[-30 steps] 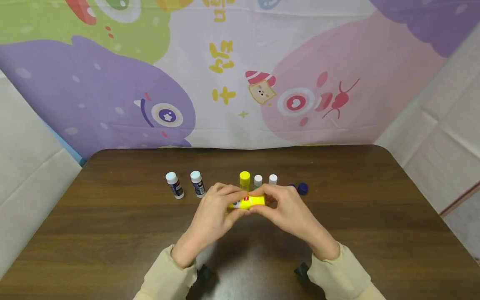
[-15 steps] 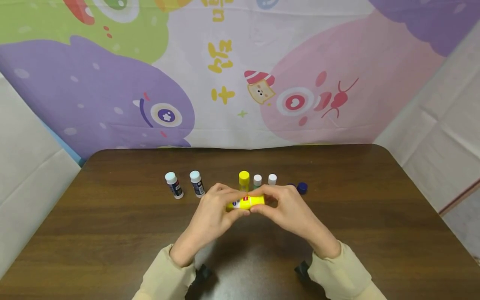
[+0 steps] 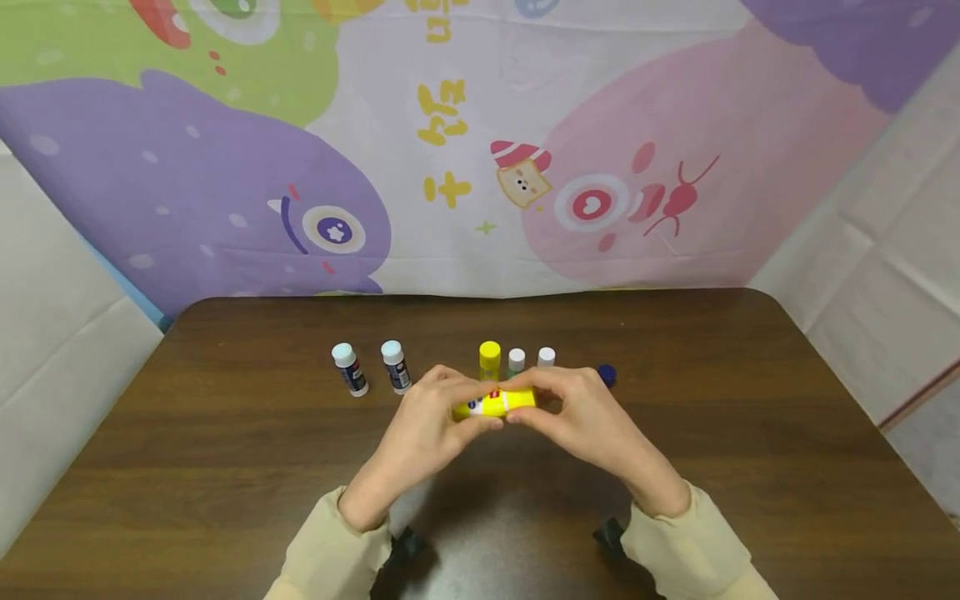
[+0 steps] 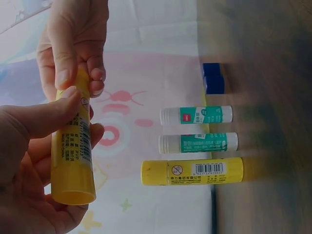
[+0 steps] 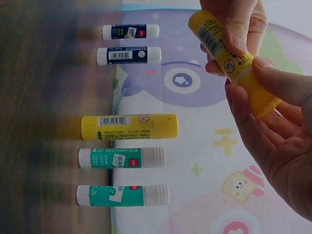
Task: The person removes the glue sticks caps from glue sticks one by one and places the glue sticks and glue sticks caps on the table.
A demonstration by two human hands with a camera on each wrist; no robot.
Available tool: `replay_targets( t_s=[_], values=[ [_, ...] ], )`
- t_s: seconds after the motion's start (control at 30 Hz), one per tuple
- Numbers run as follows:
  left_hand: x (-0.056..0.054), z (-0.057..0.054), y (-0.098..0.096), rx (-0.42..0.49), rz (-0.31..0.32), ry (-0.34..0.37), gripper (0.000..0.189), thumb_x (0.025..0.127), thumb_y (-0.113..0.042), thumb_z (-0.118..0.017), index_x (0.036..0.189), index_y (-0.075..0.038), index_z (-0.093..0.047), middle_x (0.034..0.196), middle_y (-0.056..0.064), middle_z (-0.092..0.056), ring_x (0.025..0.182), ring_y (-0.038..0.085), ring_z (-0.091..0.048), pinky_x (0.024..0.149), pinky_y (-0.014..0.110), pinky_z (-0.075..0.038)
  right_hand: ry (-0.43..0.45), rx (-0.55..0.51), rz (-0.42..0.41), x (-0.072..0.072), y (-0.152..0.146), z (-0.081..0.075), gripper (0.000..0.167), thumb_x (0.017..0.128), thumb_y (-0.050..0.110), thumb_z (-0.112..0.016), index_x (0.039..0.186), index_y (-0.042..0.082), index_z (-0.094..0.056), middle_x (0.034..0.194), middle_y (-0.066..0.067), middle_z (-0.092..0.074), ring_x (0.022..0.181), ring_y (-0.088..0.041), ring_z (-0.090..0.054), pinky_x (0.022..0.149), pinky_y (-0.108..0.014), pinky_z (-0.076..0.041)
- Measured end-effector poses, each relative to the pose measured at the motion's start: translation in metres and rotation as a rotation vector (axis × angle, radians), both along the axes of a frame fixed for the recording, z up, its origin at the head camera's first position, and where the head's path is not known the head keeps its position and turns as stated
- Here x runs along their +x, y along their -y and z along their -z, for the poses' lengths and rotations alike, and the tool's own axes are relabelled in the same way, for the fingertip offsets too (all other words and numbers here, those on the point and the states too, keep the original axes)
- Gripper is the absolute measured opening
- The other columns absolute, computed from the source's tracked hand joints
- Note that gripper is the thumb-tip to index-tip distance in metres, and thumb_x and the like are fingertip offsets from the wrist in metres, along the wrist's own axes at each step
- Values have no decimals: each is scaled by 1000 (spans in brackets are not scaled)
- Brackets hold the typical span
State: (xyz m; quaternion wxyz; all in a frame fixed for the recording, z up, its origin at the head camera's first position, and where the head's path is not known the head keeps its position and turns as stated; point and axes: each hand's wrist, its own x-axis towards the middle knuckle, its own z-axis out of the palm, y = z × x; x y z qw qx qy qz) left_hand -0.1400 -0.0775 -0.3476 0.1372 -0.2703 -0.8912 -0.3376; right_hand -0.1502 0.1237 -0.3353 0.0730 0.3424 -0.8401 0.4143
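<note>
Between both hands, above the table, a yellow glue stick lies roughly level from left to right in the head view. My left hand grips its labelled body, thumb on the near side. The capped end is pinched by the thumb and fingers of my right hand; the cap still meets the body. The left wrist view shows the barcode side of this glue stick and its hollow-looking base. Behind the hands stands a second yellow glue stick, its lower part partly covered in the head view.
Two green-labelled glue sticks with white caps stand right of the standing yellow one. Farther right are small dark-blue caps. Two navy-labelled glue sticks stand on the left of the brown table. A printed cloth hangs behind.
My right hand, with the capped end, has shifted slightly to the right. It now covers one dark-blue cap in the head view. The left hand has hardly moved.
</note>
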Motion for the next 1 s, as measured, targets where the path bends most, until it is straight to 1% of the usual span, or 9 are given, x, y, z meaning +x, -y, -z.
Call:
replay_targets(
  t_s=[0.13, 0.27, 0.43, 0.67, 0.83, 1.0],
  values=[
    [-1, -1, -1, -24, 6, 34, 36, 73, -24, -76, 107, -15, -69, 93, -3, -69, 88, 11, -52, 67, 23, -45, -2, 14, 2, -1, -2, -1, 29, 73, 18, -74, 100, 10, -68, 92, 4, -68, 72, -4, -57, 69, -22, -52],
    [-2, -1, -2, -36, 4, 58, 36, 73, -25, -76, 107, -14, -69, 94, -2, -69, 89, 11, -53, 67, 24, -45, -6, 15, -12, -1, -4, 0, 28, 73, 16, -74, 100, 9, -67, 91, 4, -67, 73, -4, -57, 69, -21, -51],
    [-1, -1, -2, -43, -6, 63, 36, 72, -24, -76, 106, -13, -69, 94, -2, -69, 89, 12, -54, 67, 24, -45, -17, 1, -30, -3, -4, 2, 26, 73, 12, -74, 98, 9, -67, 91, 3, -67, 75, -5, -59, 70, -21, -51],
    [-3, 1, -1, -42, -3, 73, 36, 72, -23, -77, 104, -11, -69, 93, -1, -68, 87, 12, -54, 67, 23, -44, -36, 8, -44, -3, -7, 1, 24, 74, 12, -73, 97, 9, -66, 92, 2, -67, 78, -6, -60, 71, -21, -51],
    [-5, -3, 3, -36, -30, 81, 35, 71, -26, -77, 103, -13, -70, 89, -3, -68, 82, 11, -54, 63, 23, -41, -60, -1, 4, -4, -14, -4, 27, 71, 10, -75, 96, 9, -66, 90, 2, -66, 75, -7, -58, 70, -22, -52],
    [-7, -4, 10, -25, -77, 94, 33, 72, -29, -76, 102, -15, -70, 89, -5, -68, 79, 10, -52, 60, 23, -39, -69, 16, 37, -7, -18, -2, 29, 71, 10, -76, 98, 8, -67, 91, 1, -65, 75, -7, -58, 68, -26, -53]
  ],
)
